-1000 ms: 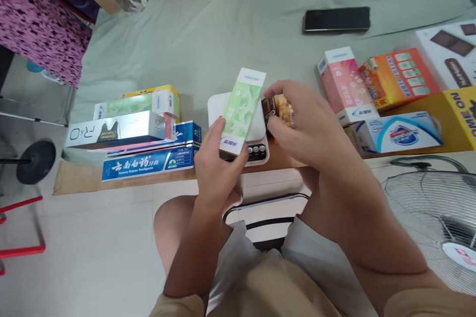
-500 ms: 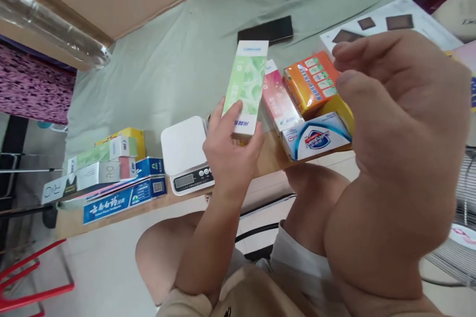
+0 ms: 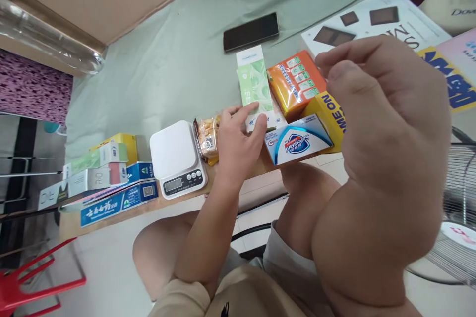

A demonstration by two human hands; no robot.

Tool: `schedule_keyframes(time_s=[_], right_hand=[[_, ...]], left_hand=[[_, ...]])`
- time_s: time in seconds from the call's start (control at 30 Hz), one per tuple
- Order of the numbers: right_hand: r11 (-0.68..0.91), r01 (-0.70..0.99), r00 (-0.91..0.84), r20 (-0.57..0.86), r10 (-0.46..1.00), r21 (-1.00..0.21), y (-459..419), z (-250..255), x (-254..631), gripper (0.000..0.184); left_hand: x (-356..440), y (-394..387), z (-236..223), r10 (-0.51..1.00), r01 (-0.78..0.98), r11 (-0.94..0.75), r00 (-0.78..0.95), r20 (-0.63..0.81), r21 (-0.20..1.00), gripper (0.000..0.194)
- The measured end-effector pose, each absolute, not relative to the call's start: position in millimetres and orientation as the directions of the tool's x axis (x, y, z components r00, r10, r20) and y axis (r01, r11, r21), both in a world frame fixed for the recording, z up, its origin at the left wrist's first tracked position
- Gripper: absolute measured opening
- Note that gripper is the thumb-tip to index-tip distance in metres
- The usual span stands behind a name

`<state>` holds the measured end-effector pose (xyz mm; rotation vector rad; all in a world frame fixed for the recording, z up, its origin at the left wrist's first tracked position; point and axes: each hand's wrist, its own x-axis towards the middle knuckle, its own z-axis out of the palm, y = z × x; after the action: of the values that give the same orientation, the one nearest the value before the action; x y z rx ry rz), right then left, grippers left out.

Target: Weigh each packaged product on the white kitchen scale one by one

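Observation:
My left hand [image 3: 238, 141] has its fingers around the near end of a long green and white box [image 3: 255, 79]. The index finger lies on its top and the thumb is at its right edge. That box rests over a pink box, which is mostly covered. Close to the camera on the right is my right hand [image 3: 386, 124], raised with curled fingers and the thumb near them; nothing shows in it. Beside the green box are an orange pack [image 3: 295, 81] and a white and blue Safeguard soap box [image 3: 297, 141].
A white kitchen scale [image 3: 174, 148] and a wrapped bread-like snack [image 3: 208, 136] are left of my left hand. Farther left are stacked toothpaste boxes [image 3: 119, 203]. A black phone [image 3: 251, 32] lies behind, near a white printed box [image 3: 372, 20]. A red stool [image 3: 44, 277] stands below left.
My left hand has lowered the green box onto the pink one. The view has shifted, and the snack beside the scale now shows. My right hand stays raised, its fingers curled.

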<state>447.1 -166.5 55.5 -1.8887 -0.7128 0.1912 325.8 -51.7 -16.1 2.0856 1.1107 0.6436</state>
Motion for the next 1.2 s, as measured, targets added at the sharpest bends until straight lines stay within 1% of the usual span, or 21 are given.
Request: schedule_keyframes(time_s=[0.1,0.23,0.4,0.53,0.57,0.63,0.73,0.77,0.83,0.9,1.0,1.07,1.13,1.2], right_hand=[[-0.280,0.374,0.812,0.166,0.559,-0.884,-166,56,446,0.025],[-0.253,0.361,0.819,0.176,0.547,-0.898,-166,56,444,0.020],[-0.294,0.393,0.804,0.171,0.569,-0.871,-165,58,441,0.023],[-0.173,0.339,0.773,0.169,0.611,-0.925,-161,58,439,0.017],[-0.161,0.334,0.769,0.170,0.616,-0.929,-160,58,439,0.016],[-0.184,0.379,0.769,0.198,0.607,-0.907,-160,60,437,0.017],[-0.172,0.462,0.758,0.287,0.585,-0.870,-159,66,429,0.017],[-0.139,0.467,0.760,0.316,0.568,-0.873,-158,68,425,0.016],[-0.053,0.467,0.747,0.361,0.558,-0.883,-155,71,415,0.016],[-0.017,0.460,0.718,0.360,0.596,-0.888,-152,71,403,0.014],[-0.034,0.467,0.642,0.312,0.701,-0.883,-143,70,383,0.015],[0.011,0.460,0.568,0.304,0.765,-0.888,-133,68,365,0.015],[0.089,0.433,0.479,0.313,0.820,-0.897,-120,66,342,0.012],[0.129,0.402,0.402,0.302,0.864,-0.906,-106,64,316,0.008]], left_hand=[[329,-49,-15,0.837,0.511,-0.384,0.544,0.057,0.769,0.031],[331,-52,-12,0.816,0.503,-0.318,0.576,-0.037,0.803,0.034],[333,-54,-13,0.794,0.461,-0.313,0.606,-0.037,0.830,0.028],[337,-56,-13,0.788,0.454,-0.309,0.614,-0.043,0.836,0.027],[336,-58,-12,0.799,0.442,-0.310,0.600,-0.021,0.842,0.028],[327,-63,-10,0.828,0.377,-0.334,0.555,0.078,0.864,0.027],[294,-72,-3,0.822,0.233,-0.439,0.494,0.283,0.868,0.013],[279,-74,0,0.805,0.192,-0.476,0.488,0.337,0.858,0.016],[246,-75,6,0.778,0.139,-0.523,0.482,0.404,0.841,0.031],[214,-71,12,0.784,0.147,-0.539,0.449,0.429,0.830,0.043],[173,-58,22,0.781,0.210,-0.597,0.372,0.502,0.775,0.054],[147,-46,28,0.763,0.243,-0.643,0.283,0.581,0.726,0.055],[119,-34,32,0.740,0.257,-0.669,0.140,0.658,0.697,0.050],[89,-21,32,0.694,0.272,-0.687,-0.029,0.720,0.674,0.045]])
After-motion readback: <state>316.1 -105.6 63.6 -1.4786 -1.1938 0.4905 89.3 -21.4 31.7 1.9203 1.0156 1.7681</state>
